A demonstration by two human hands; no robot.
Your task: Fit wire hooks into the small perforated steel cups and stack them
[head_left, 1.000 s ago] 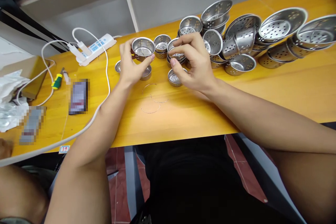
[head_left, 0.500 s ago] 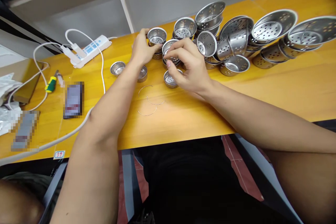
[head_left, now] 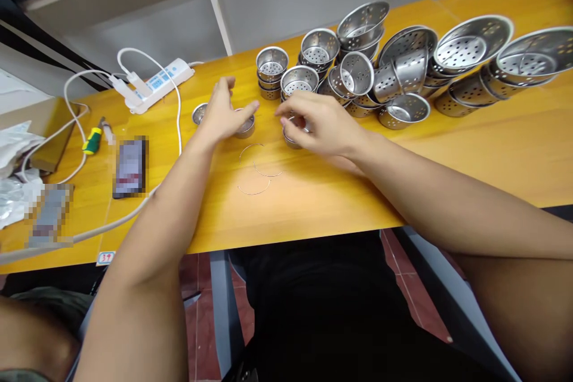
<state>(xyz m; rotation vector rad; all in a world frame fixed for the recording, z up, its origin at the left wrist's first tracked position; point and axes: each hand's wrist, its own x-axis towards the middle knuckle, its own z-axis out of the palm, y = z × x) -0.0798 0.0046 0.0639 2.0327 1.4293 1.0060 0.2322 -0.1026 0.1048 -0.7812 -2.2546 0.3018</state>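
My left hand (head_left: 222, 112) is open above the table, its thumb stretched to the right and its fingers pointing away. Beneath it, partly hidden, are two small metal cups: one small cup (head_left: 199, 113) left of the wrist and another small cup (head_left: 246, 126) under the thumb. My right hand (head_left: 326, 126) hovers with bent fingers and thumb apart over a low perforated cup (head_left: 292, 138), partly covering it; contact cannot be made out. Behind that hand stands a short stack of perforated cups (head_left: 299, 79). Another stack (head_left: 272, 65) stands to its left. Several thin curved wires (head_left: 255, 193) lie in front.
More perforated metal cups and wide strainer baskets (head_left: 473, 48) are stacked to the right. A white power strip (head_left: 161, 85) with cables, a green-yellow handled tool (head_left: 92, 141) and two blurred phone-like devices (head_left: 129, 167) lie left. A white cable (head_left: 111, 231) crosses the table's left front.
My left hand has let go of the left stack of cups and moved back toward me and left. My right hand has lowered slightly over the low cup.
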